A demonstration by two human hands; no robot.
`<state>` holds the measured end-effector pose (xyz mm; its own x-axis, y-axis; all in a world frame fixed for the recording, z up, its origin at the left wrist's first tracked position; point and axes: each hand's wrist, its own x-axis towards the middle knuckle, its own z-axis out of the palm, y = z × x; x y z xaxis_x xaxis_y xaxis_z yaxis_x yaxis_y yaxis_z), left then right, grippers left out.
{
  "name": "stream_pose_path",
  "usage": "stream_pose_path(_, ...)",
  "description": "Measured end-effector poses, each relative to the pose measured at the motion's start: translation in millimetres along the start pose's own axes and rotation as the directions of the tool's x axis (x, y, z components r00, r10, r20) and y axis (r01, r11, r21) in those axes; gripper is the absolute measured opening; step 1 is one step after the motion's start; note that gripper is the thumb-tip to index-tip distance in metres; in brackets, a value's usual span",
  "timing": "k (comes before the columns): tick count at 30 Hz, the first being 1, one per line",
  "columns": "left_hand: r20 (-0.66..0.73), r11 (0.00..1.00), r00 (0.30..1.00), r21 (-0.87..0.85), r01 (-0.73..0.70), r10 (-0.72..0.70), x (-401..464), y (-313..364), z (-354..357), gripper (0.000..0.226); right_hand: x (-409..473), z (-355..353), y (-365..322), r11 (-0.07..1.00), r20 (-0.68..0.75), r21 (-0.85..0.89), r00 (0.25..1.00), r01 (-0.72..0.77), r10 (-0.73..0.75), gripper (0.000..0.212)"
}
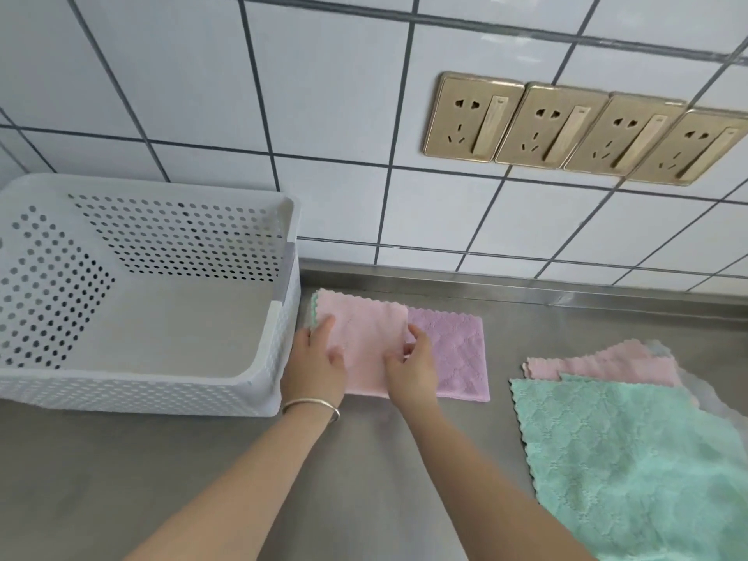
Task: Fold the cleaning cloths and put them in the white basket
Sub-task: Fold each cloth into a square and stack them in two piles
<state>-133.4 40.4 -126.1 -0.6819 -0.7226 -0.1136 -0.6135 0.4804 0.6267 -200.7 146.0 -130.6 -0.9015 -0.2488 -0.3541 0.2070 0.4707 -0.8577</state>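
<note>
**Both hands on pink cloth, basket empty**

Head view: I see left hand (317,360) flat, pressing the pink cloth (366,342); right hand (411,364) pinches its folded edge over a purple cloth (453,354). White basket (279,317) just beside holds nothing. Unfolded pile (631,451) waits right. Judging: early, most folding left.

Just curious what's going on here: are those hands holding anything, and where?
Both hold the folded pink cloth: left hand rests flat on its left edge, right hand pinches its right edge.
</note>
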Motion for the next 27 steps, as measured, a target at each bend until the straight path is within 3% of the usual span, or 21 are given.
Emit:
stream_pose_path(5, 0.032, 0.984, 0.994, 0.153, 0.095, -0.101, 34, -14, 25, 0.051, 33, 24, 12, 0.996, 0.043, -0.085, 0.999, -0.004, 0.008, 0.057)
stream_pose_path(13, 0.036, 0.980, 0.985, 0.108, 0.165, -0.170, 45, -22, 39, 0.056, 35, 33, 19, 0.985, 0.010, -0.139, 0.995, 0.104, -0.104, 0.054)
stream_pose_path(21, 0.001, 0.972, 0.994, 0.208, 0.109, -0.112, 34, -31, 50, 0.056, 30, 32, 20, 0.962, 0.036, -0.217, 0.986, 0.166, -0.162, 0.052)
stream_pose_path(27, 0.062, 0.988, 0.989, 0.085, 0.129, -0.135, 38, -26, 50, 0.055, 36, 25, 26, 0.973, -0.023, -0.197, 0.991, 0.121, -0.128, 0.055)
